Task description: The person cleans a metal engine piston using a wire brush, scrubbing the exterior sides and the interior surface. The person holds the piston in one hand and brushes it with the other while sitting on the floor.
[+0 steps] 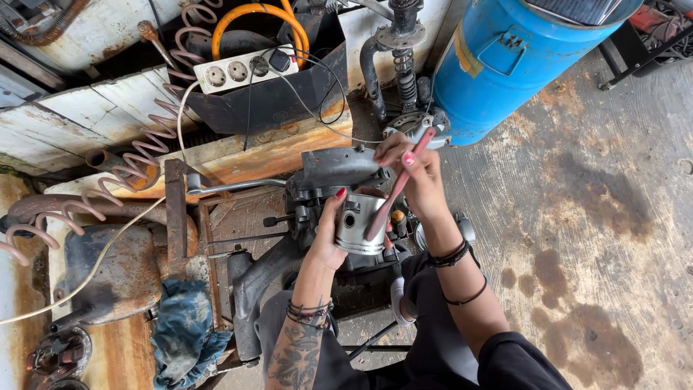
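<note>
Centre of the head view: left hand (330, 242) grips one metal piston (359, 224) held over the vise (336, 180). Right hand (419, 180), at 1 o'clock from the piston, grips one reddish brush (395, 189) whose tip touches the piston's side. One blue drum (505, 61) at 1 o'clock; contents unseen. One white power strip (244, 68) at 11 o'clock; one blue rag (184, 328) at 8 o'clock.
</note>
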